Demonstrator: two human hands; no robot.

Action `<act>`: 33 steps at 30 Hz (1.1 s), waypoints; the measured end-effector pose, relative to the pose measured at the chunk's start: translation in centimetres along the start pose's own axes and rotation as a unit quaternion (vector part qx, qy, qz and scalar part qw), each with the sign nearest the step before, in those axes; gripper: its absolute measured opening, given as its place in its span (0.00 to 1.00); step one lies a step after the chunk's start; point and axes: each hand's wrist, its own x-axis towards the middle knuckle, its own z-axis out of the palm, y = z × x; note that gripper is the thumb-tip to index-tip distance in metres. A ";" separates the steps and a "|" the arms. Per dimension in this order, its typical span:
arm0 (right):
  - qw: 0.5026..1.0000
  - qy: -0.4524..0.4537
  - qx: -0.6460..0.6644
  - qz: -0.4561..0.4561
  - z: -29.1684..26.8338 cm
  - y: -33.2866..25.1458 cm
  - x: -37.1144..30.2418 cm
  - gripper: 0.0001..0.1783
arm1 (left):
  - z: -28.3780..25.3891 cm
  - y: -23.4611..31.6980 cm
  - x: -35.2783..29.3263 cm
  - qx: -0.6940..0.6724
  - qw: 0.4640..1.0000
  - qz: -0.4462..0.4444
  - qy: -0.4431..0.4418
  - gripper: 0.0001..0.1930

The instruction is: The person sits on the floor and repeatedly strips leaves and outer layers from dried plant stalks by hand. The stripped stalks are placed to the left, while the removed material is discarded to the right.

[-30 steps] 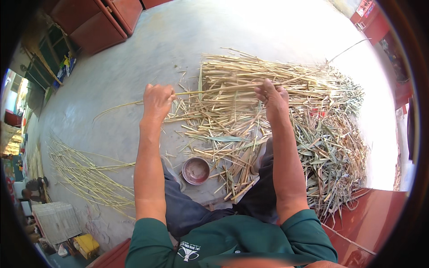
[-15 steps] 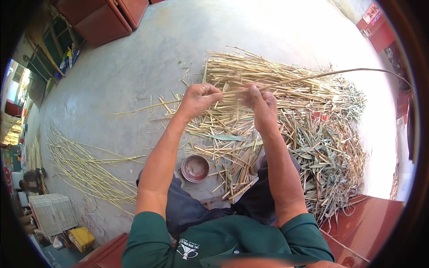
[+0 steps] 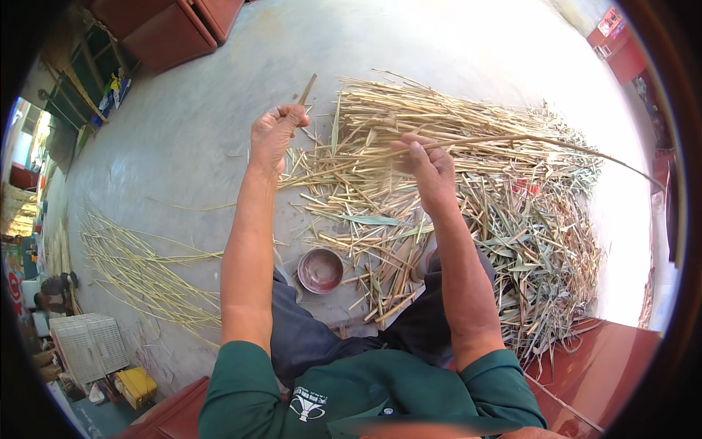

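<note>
My left hand [image 3: 275,137] is raised left of the stalk heap, its fingers closed on a short, flat brown piece of dry plant [image 3: 307,89] that points up and away. My right hand [image 3: 426,162] pinches a long thin stalk [image 3: 534,137]. This stalk stretches right past the heap with a bent tip, and its paler part runs left below my left hand. Beneath both hands lies a broad heap of straw-coloured cut stalks [image 3: 439,110]. Between my knees stands a small reddish-brown bowl [image 3: 320,271].
Greenish dry leaves [image 3: 541,256] pile up on the right. Thin yellow-green stalks [image 3: 139,267] lie spread on the floor at left. A white plastic crate [image 3: 88,347] and a yellow box [image 3: 136,388] stand at lower left. Red furniture [image 3: 168,33] is at the far left.
My left hand has moved left and away from the right hand, and a short brown piece now sticks up from it. My right hand stays in place; its stalk's far end has dipped.
</note>
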 end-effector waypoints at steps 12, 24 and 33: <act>0.990 0.019 0.096 0.102 1.7 0.9 0.9 0.15 | 5.8 -0.2 -4.3 0.507 0.780 0.317 -0.184 0.09; 0.991 0.057 0.056 0.106 -3.3 -2.0 2.6 0.11 | -3.2 4.5 -4.9 0.533 0.835 0.019 -0.138 0.09; 0.994 -0.059 0.064 0.069 1.4 -0.5 0.7 0.10 | 5.1 -1.3 -5.8 0.344 0.912 0.158 -0.159 0.09</act>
